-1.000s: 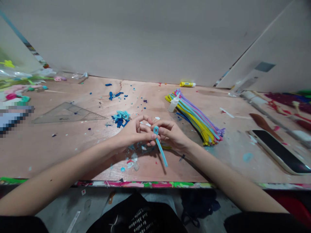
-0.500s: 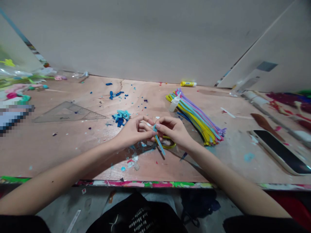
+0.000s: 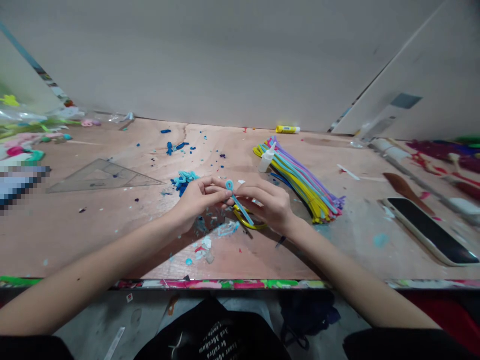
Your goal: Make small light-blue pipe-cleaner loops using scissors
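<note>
A light blue pipe cleaner (image 3: 243,211) is bent into a small loop at its upper end, and its straight tail slants down to the right. My left hand (image 3: 202,198) pinches it just below the loop between thumb and fingers. Beside it, my right hand (image 3: 270,202) has its fingers loosely bent, their tips close to the pipe cleaner; its thumb is mostly hidden. Under the hands lies a yellow loop like a scissors handle (image 3: 257,227), partly covered. A pile of bent blue pipe cleaner pieces (image 3: 183,181) sits just beyond my left hand.
A bundle of coloured pipe cleaners (image 3: 303,182) lies to the right with a small white glue bottle (image 3: 267,159) against it. Further off are a glue stick (image 3: 288,129), a clear set square (image 3: 107,176), a phone (image 3: 431,231) and a brown wooden tool (image 3: 407,191). Scraps dot the table.
Both hands pinched the pipe cleaner before. The right fingers have come off it and shifted, while the left hand keeps hold, and the loop now shows more clearly.
</note>
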The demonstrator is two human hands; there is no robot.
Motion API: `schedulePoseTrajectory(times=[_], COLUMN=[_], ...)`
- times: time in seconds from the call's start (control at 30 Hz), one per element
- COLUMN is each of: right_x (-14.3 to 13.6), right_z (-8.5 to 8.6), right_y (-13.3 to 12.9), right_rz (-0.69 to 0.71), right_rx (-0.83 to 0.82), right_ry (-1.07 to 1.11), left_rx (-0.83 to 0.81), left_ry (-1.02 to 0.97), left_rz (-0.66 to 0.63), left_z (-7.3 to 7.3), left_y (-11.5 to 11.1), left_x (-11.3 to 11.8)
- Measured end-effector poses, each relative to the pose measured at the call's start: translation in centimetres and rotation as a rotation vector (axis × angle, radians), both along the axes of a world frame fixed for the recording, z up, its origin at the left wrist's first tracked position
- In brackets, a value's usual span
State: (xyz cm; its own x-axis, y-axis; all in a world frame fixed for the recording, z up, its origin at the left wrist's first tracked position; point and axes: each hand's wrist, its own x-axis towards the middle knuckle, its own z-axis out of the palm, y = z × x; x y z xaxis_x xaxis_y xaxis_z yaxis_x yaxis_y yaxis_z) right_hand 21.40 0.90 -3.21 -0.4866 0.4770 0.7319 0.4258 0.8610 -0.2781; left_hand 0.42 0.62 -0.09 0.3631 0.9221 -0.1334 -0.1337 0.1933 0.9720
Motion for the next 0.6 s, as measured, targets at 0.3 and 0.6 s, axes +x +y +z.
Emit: schedulePoseTrajectory(times=[0.3,0.6], right_x=[0.1,-1.7], right_z=[0.8,1.3], right_y=[-0.8,-1.5], right_rz=[-0.005,-0.069], right_rx=[0.226,0.048], right_ry=[-0.191,0.121], left_rx=[0.068,0.087], left_ry=[-0.051,-0.067], left_rz=[-0.027,-0.010], left_z=[-0.2,-0.7], left_y=[-0.2,-0.3], left_x=[0.1,0.4])
